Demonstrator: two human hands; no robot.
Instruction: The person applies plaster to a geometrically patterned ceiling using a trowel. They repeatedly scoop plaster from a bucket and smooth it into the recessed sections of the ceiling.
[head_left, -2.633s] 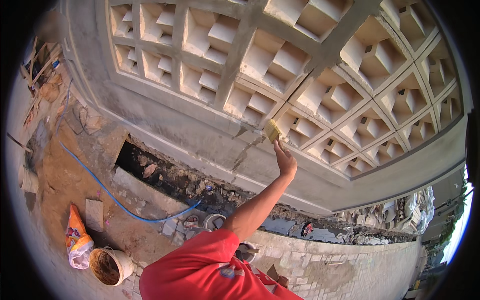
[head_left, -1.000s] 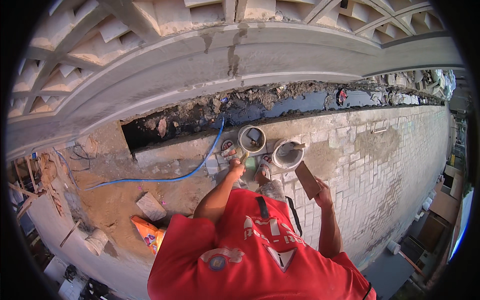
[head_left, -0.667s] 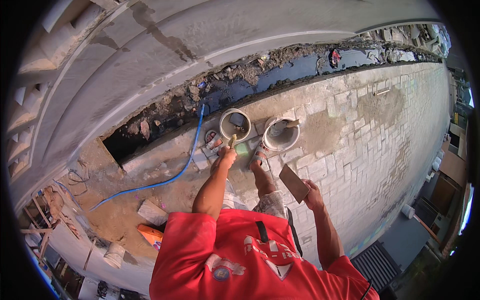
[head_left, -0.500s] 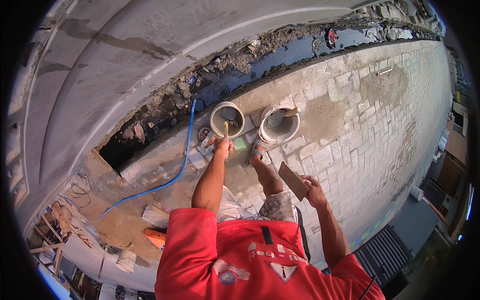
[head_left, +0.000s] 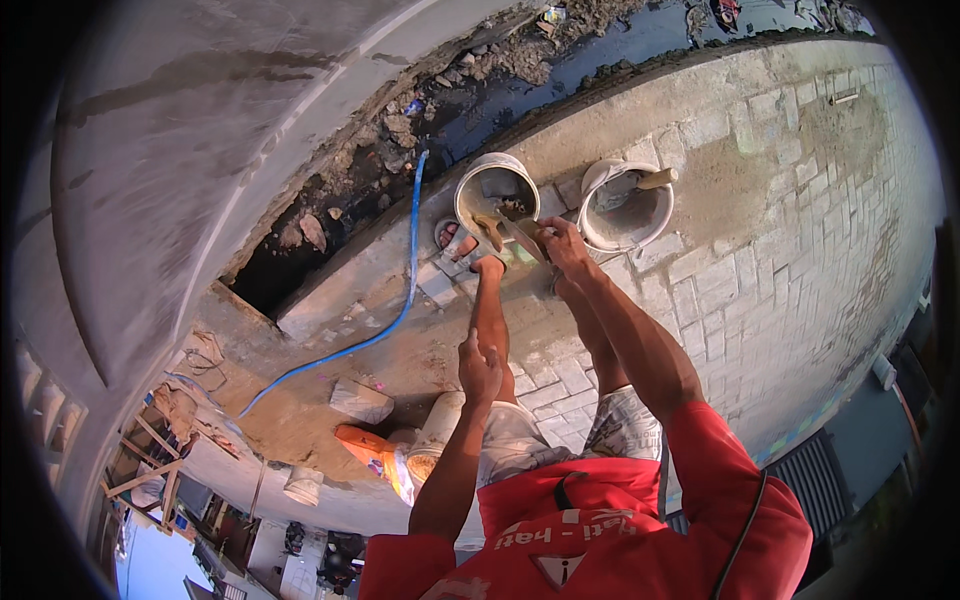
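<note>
My right hand (head_left: 562, 243) is closed on a flat rectangular plastering float (head_left: 526, 241), seen almost edge-on, by the near rim of the left white bucket (head_left: 461, 200). A tan tool (head_left: 488, 231), its kind unclear, leans at that rim beside the float. Inside the bucket, greyish contents and a dark lump show. My left hand (head_left: 480, 368) hangs apart from the buckets, above my lower leg, with loosely bent fingers and nothing visible in it. To the right stands a second white bucket (head_left: 657, 225) with grey residue and a tool with a wooden handle (head_left: 657, 179).
A blue hose (head_left: 413, 255) curves along the ground on the left. Beyond the buckets runs a ditch of dark water (head_left: 590, 75) beside a grey wall (head_left: 200, 130). Paving blocks (head_left: 720, 300) stretch to the right. An orange bag (head_left: 362, 447) and a pale container (head_left: 437, 430) are behind me.
My left hand has let go of the tan-handled tool and drawn back from the left bucket. My right hand has brought the float from the right to that bucket's rim. The view has shifted.
</note>
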